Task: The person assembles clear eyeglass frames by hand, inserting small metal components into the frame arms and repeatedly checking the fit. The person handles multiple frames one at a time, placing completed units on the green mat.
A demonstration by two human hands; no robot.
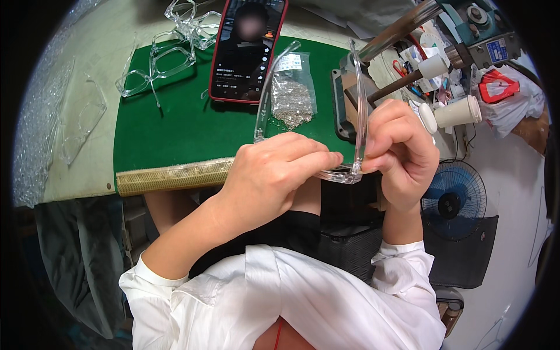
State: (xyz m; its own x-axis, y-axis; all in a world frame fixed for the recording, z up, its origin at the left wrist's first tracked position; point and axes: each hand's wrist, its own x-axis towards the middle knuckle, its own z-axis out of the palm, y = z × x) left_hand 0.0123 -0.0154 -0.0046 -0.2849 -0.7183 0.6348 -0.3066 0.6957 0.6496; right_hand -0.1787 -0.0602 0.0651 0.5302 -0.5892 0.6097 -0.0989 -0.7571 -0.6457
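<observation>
Hands meet over the near edge of the green mat (175, 125) on the table: left hand (271, 175) and right hand (402, 149) each have their grip clamped on a clear plastic eyeglass frame (344, 174), temples pointing away. Beyond lie a smartphone (248, 49), a bag of small screws (291, 96) and more clear frames (157, 64).

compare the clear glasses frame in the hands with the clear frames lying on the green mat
The held frame is lifted off the table, gripped by the left hand and right hand; the frames on the green mat lie untouched at its far left corner. The held frame has its temples opened out, pointing away from the person; the others lie in a loose pile, overlapping. Both are clear, colourless plastic.
</observation>
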